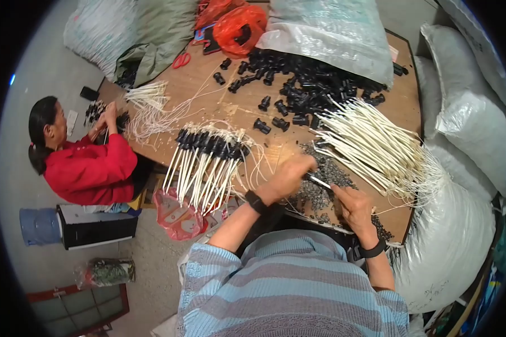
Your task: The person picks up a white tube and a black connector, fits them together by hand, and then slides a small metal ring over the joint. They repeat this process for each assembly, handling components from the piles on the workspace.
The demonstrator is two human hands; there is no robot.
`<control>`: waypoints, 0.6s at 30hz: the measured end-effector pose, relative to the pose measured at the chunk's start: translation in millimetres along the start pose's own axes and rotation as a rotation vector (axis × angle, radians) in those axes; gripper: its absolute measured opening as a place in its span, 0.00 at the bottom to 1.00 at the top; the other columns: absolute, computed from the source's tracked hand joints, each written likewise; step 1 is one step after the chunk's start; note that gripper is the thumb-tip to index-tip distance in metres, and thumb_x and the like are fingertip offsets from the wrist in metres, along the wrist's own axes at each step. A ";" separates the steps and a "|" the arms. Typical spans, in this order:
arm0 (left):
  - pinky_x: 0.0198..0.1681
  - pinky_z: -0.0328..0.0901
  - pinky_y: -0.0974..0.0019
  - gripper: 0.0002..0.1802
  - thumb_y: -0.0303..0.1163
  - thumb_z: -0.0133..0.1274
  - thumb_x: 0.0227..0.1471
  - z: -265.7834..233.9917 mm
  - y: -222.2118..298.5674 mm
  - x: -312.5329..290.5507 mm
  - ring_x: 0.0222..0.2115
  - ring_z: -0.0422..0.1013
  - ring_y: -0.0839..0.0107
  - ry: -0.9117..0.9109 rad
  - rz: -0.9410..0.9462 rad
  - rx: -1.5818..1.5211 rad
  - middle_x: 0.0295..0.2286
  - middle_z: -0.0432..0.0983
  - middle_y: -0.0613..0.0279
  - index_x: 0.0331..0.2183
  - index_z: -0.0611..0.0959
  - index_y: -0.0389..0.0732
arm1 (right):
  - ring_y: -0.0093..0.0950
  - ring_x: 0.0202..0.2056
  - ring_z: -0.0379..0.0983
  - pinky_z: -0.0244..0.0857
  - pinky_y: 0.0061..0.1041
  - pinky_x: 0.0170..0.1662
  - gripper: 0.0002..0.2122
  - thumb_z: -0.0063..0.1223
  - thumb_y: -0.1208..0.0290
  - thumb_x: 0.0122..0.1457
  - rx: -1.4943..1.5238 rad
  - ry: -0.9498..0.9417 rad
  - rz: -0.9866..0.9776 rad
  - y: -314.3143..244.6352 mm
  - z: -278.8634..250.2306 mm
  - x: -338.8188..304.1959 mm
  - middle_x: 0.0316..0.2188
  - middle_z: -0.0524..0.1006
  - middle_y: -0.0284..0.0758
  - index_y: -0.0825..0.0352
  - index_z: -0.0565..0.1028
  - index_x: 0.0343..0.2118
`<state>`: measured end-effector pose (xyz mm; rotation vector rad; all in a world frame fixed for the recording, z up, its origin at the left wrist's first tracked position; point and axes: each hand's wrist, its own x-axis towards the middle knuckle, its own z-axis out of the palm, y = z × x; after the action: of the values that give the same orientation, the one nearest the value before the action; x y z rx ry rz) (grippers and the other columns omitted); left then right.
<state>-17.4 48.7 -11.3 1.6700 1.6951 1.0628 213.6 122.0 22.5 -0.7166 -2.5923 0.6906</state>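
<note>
My left hand [291,173] is closed in a fist at the dark end of a short length of white rod [319,181]. What its fingers grip is mostly hidden. My right hand [355,206] pinches the other end of that rod, thumb along it. Under and between both hands lie many small dark pieces [334,174] scattered on the wooden table [208,106]. To the right rests a thick bundle of cream-white rods [371,146] with thin wires at one end. Left of my left hand, white rods with black fittings [211,160] lie in a row, overhanging the table edge.
Black plastic fittings [298,90] are heaped at the back beneath a large white sack [331,39]. A person in red [90,165] works at the left, near more rods [149,95]. Red scissors [181,60] lie by a green sack. Another full sack [455,241] stands close at my right.
</note>
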 end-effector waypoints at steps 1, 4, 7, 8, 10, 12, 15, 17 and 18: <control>0.46 0.63 0.61 0.17 0.12 0.48 0.37 1.5 8.6 1.1 0.43 0.68 0.53 -0.030 0.062 0.039 0.36 0.73 0.53 0.34 0.74 0.37 | 0.40 0.25 0.73 0.63 0.33 0.27 0.16 0.56 0.78 0.48 -0.071 -0.016 -0.065 -0.9 0.4 0.1 0.24 0.75 0.42 0.62 0.78 0.42; 0.45 0.63 0.61 0.16 0.13 0.52 0.36 3.8 -0.1 -1.3 0.42 0.69 0.56 0.089 0.205 0.076 0.32 0.73 0.55 0.31 0.76 0.39 | 0.39 0.23 0.73 0.62 0.37 0.24 0.16 0.58 0.73 0.48 -0.216 -0.072 0.118 -12.8 -13.7 4.3 0.23 0.74 0.41 0.60 0.77 0.43; 0.41 0.63 0.60 0.20 0.16 0.53 0.37 -1.9 -1.2 -4.3 0.35 0.69 0.62 0.341 0.379 0.169 0.26 0.72 0.62 0.35 0.81 0.47 | 0.43 0.22 0.73 0.64 0.40 0.24 0.18 0.60 0.72 0.46 -0.288 -0.080 0.332 19.7 -31.5 -4.4 0.20 0.75 0.44 0.59 0.76 0.43; 0.38 0.64 0.61 0.21 0.18 0.53 0.38 -3.6 13.2 -6.2 0.31 0.69 0.64 0.259 0.335 0.286 0.26 0.72 0.64 0.37 0.81 0.50 | 0.45 0.22 0.72 0.64 0.40 0.24 0.17 0.59 0.74 0.46 -0.173 0.011 0.264 13.9 -33.7 1.5 0.19 0.75 0.43 0.60 0.76 0.42; 0.26 0.65 0.65 0.24 0.21 0.54 0.40 0.9 55.2 -1.5 0.22 0.68 0.69 0.087 0.410 0.404 0.25 0.72 0.68 0.42 0.81 0.53 | 0.42 0.27 0.75 0.66 0.37 0.28 0.12 0.59 0.74 0.46 -0.100 0.099 0.177 -4.5 -17.0 12.0 0.26 0.77 0.44 0.64 0.77 0.37; 0.20 0.64 0.67 0.22 0.25 0.54 0.42 11.3 58.2 -6.3 0.22 0.71 0.69 0.024 0.366 0.450 0.26 0.73 0.66 0.43 0.79 0.49 | 0.40 0.28 0.76 0.67 0.34 0.28 0.12 0.60 0.72 0.46 -0.077 0.179 0.032 7.6 -3.1 16.1 0.29 0.78 0.44 0.65 0.76 0.36; 0.21 0.66 0.65 0.18 0.27 0.56 0.43 -8.4 27.5 -22.5 0.21 0.73 0.64 0.157 0.134 0.357 0.23 0.75 0.62 0.41 0.79 0.46 | 0.22 0.25 0.72 0.65 0.21 0.27 0.08 0.61 0.69 0.51 0.885 0.162 0.170 26.1 -13.6 12.0 0.33 0.78 0.37 0.65 0.74 0.29; 0.22 0.67 0.68 0.14 0.26 0.56 0.46 -21.0 8.4 -37.8 0.19 0.73 0.68 0.195 -0.253 0.370 0.21 0.76 0.62 0.39 0.80 0.41 | 0.16 0.21 0.68 0.64 0.16 0.25 0.07 0.59 0.70 0.54 1.752 0.201 0.170 32.8 -36.5 1.5 0.30 0.78 0.35 0.64 0.72 0.26; 0.22 0.67 0.68 0.14 0.26 0.56 0.46 -17.0 8.9 -39.0 0.19 0.73 0.68 0.188 -0.259 0.365 0.21 0.76 0.62 0.39 0.80 0.41 | 0.17 0.20 0.69 0.64 0.18 0.23 0.08 0.59 0.68 0.55 1.604 0.082 0.181 28.6 -43.7 2.8 0.26 0.76 0.35 0.64 0.73 0.27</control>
<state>-22.6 6.9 -0.7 1.5352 2.2686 0.8444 242.1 160.7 43.2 -0.3378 -1.1329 2.1883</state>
